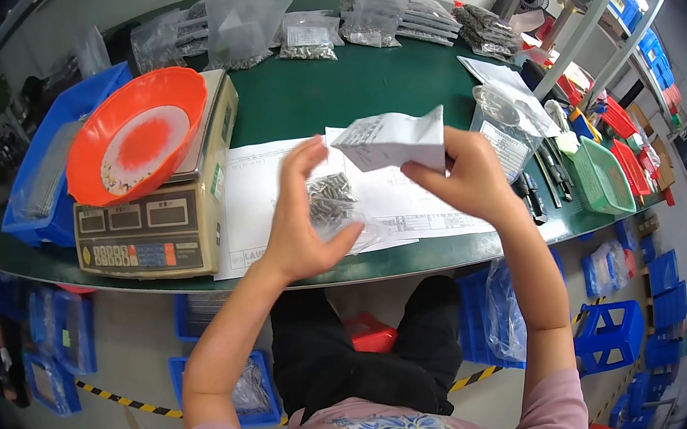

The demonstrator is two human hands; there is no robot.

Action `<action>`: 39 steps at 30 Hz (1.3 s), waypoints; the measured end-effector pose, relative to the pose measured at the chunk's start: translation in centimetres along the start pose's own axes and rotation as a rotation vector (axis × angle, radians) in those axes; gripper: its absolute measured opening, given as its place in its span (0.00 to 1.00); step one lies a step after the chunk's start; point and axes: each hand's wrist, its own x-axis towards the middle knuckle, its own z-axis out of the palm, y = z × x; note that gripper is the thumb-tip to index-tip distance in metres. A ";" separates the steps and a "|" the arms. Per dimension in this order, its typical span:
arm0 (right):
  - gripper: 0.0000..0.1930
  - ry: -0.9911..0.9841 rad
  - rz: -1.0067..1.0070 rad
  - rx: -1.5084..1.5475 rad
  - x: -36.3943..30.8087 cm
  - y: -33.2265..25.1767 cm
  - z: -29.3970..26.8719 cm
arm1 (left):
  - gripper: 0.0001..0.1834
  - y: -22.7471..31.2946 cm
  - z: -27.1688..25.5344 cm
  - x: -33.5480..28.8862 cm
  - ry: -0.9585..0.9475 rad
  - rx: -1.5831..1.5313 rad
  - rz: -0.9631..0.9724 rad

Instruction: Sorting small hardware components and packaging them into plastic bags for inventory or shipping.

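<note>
In my right hand (466,171) is a folded white paper slip (394,141) with print on it, pinched between thumb and fingers above the table. My left hand (302,219) is slightly blurred, its thumb and fingers spread apart with nothing gripped. Just beyond its palm lies a clear plastic bag (332,199) of small silvery metal parts. Under the bag, printed paper sheets (253,199) cover part of the green table (297,101).
On the left stands a weighing scale (151,236) bearing an orange-red bowl (177,89), beside a blue bin (28,199). Bagged metal parts (310,36) line the back. A clear container (499,129), dark-handled tools (555,173) and a green basket (602,176) sit at the right.
</note>
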 end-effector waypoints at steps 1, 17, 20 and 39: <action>0.14 0.003 -0.023 -0.043 -0.4 -0.1 0.3 | 0.37 0.6 0.3 0.2 0.169 -0.012 0.024; 0.17 -0.224 0.645 1.024 -11.2 0.0 1.5 | 0.16 5.2 -1.7 -2.5 -0.080 0.410 -0.258; 0.18 -0.355 0.758 1.367 -13.1 0.3 3.7 | 0.13 3.6 -0.5 -4.7 -0.047 0.353 -0.399; 0.09 -0.086 1.022 1.758 -12.8 0.0 6.6 | 0.08 3.2 2.8 -8.6 0.257 0.069 -0.392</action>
